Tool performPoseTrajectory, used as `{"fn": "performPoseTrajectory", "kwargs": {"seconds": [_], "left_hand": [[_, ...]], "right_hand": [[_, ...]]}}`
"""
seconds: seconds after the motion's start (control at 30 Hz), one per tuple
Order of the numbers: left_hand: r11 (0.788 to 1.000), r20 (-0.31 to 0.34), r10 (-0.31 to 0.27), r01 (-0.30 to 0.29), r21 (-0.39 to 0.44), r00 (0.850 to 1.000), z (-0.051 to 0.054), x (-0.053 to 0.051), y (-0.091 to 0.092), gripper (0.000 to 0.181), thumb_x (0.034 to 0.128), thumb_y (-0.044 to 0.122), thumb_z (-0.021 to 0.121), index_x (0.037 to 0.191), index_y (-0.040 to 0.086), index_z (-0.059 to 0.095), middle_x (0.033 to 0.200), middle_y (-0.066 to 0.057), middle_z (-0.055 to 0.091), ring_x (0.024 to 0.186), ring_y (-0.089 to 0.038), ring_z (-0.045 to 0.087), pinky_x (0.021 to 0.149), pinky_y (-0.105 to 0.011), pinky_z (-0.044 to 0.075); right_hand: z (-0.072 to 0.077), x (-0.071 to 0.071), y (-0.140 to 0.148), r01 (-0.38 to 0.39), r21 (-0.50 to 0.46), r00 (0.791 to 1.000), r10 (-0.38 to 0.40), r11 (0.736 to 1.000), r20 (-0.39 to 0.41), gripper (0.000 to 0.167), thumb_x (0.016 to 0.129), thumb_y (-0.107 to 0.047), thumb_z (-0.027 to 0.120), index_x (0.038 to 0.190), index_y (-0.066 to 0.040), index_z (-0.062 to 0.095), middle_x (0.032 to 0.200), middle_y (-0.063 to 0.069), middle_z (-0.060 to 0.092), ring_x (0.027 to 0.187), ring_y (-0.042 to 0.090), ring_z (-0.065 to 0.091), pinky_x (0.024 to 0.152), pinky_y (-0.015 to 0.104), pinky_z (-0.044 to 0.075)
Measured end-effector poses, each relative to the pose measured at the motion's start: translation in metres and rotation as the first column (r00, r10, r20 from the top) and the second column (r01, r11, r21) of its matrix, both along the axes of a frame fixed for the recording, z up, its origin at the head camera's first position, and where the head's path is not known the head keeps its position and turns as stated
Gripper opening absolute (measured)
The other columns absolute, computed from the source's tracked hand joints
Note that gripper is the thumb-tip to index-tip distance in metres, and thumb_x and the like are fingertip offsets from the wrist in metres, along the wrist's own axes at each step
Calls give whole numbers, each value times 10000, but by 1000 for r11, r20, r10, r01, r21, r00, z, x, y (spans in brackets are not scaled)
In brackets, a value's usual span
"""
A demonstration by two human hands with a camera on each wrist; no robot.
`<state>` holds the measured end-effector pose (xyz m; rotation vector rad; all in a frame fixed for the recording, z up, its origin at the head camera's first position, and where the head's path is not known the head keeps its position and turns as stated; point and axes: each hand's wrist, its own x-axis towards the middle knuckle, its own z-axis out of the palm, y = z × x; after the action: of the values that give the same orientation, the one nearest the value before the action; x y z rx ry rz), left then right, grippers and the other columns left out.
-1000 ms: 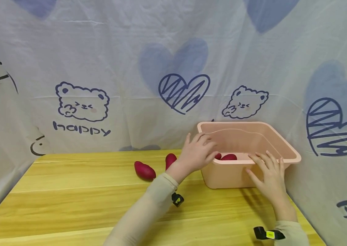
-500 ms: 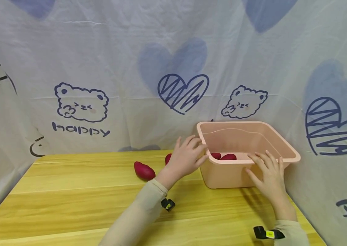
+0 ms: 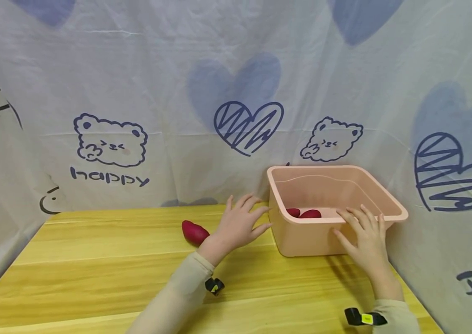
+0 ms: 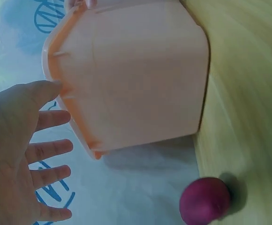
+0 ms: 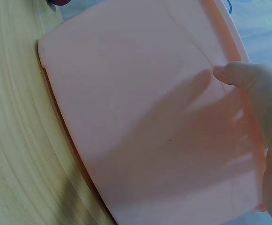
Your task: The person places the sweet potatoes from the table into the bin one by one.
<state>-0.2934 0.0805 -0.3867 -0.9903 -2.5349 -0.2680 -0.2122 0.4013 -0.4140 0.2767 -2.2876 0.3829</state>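
Note:
A pink plastic basin [image 3: 311, 239] stands at the right of the wooden table, with dark red sweet potatoes [image 3: 311, 214] inside near its front left. My right hand [image 3: 367, 243] holds the basin's front rim, fingers over the edge and thumb against the outer wall, as the right wrist view shows of the thumb [image 5: 234, 75]. Left of the basin, my left hand [image 3: 236, 227] hovers with spread fingers and holds nothing. Beyond its wrist lies a sweet potato [image 3: 194, 232] on the table. In the left wrist view, one sweet potato [image 4: 205, 200] rests near the basin.
White cloth [image 3: 177, 93] with blue hearts and bear drawings hangs behind the table and at both sides. The wooden tabletop [image 3: 93, 269] stretches left and in front of the basin. Black wrist devices [image 3: 215, 286] sit by both sleeves.
My left hand has moved from over the basin's left rim down and left, away from the basin, and now covers the second sweet potato in the head view. My right hand stays in place.

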Motion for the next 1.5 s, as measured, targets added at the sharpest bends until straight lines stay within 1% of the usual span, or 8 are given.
{"fn": "performPoseTrajectory", "kwargs": {"seconds": [0.2, 0.37, 0.57, 0.77, 0.9, 1.03, 1.2, 1.5], "left_hand": [[1000, 48, -11, 12, -19, 999, -7, 0, -16, 501, 947, 585, 491, 1353, 299, 556, 1435, -29, 509, 1403, -296, 382, 1097, -684, 266], [998, 81, 7, -2, -55, 997, -13, 0, -30, 536, 929, 614, 499, 1368, 310, 542, 1439, -32, 502, 1412, -296, 370, 1105, -687, 247], [998, 94, 25, -19, -65, 995, -24, -2, -48, 569, 905, 640, 517, 1367, 310, 545, 1433, -32, 508, 1409, -303, 375, 1099, -700, 246], [997, 87, 48, -43, -61, 995, -31, -3, -63, 564, 889, 640, 542, 1350, 314, 562, 1412, -44, 531, 1393, -313, 399, 1074, -696, 289], [995, 109, 70, -61, -77, 992, -36, -5, -73, 581, 886, 660, 529, 1355, 317, 556, 1429, -51, 519, 1396, -309, 392, 1076, -698, 282], [994, 146, 87, -78, -71, 985, -41, -6, -82, 591, 880, 671, 528, 1351, 315, 559, 1432, -41, 512, 1395, -312, 390, 1082, -701, 267], [995, 182, 93, -86, -48, 979, -45, -10, -90, 608, 865, 676, 548, 1345, 303, 568, 1434, -45, 506, 1392, -305, 382, 1076, -709, 259], [996, 221, 88, -84, -26, 971, -48, -16, -105, 635, 848, 644, 603, 1358, 269, 565, 1443, -87, 498, 1398, -340, 370, 1061, -734, 245]], "right_hand": [[-1, 0, 1, -1, 0, 1000, 1, 1000, 3, 502, 808, -283, 723, 1273, -132, 606, 1285, 187, 555, 1321, 477, 360, 1148, 687, 55], [-1, -1, 1, -2, 2, 1000, 2, 1000, 1, 516, 787, -254, 734, 1273, -138, 606, 1283, 189, 558, 1316, 478, 363, 1147, 688, 54], [-1, -1, 0, -6, 2, 1000, 6, 1000, -2, 508, 799, -271, 727, 1274, -139, 605, 1283, 191, 560, 1324, 469, 357, 1147, 688, 53], [-1, -1, 1, -9, 4, 1000, 9, 1000, -10, 498, 818, -303, 713, 1274, -132, 607, 1278, 194, 560, 1314, 480, 366, 1146, 686, 57], [-1, -1, 1, -10, 3, 1000, 10, 1000, -15, 486, 847, -347, 692, 1274, -130, 608, 1275, 198, 561, 1304, 491, 371, 1148, 682, 56], [-2, -1, 1, -12, 4, 1000, 12, 1000, -13, 481, 871, -386, 669, 1273, -129, 607, 1277, 200, 559, 1303, 494, 371, 1150, 679, 54], [-3, -1, 2, -14, 2, 1000, 14, 1000, -14, 489, 835, -325, 698, 1273, -126, 608, 1277, 202, 560, 1309, 488, 368, 1145, 686, 55], [-2, -1, 2, -9, 0, 1000, 9, 1000, -1, 485, 834, -307, 698, 1275, -128, 605, 1284, 202, 557, 1327, 473, 353, 1148, 687, 44]]}}
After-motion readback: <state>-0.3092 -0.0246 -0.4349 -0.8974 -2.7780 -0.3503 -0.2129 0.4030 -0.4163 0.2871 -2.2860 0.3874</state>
